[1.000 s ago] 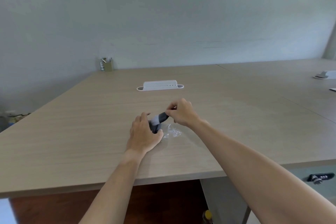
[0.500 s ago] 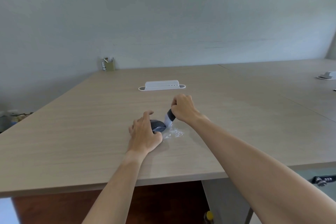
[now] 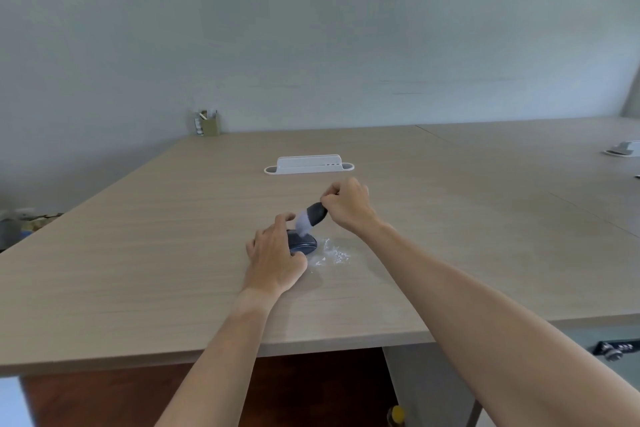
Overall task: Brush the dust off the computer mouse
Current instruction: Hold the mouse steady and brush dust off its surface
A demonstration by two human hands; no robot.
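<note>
A dark grey computer mouse (image 3: 304,244) lies on the wooden table (image 3: 138,253) in front of me. My left hand (image 3: 275,258) grips its left side, covering that half. My right hand (image 3: 346,206) is closed on a small brush (image 3: 310,218) with a dark ferrule and pale bristles. The brush slants down to the left, and its bristle tips touch the top of the mouse. A patch of white dust (image 3: 332,255) is scattered on the table just right of the mouse.
A white cable tray (image 3: 309,165) sits further back on the table. A small pen holder (image 3: 207,123) stands at the far left corner by the wall. Another white fitting (image 3: 623,148) lies at the far right. The table's front edge is near my elbows.
My right hand has swung the brush back from the mouse's right side, up and over onto its top. My left hand stays on the mouse.
</note>
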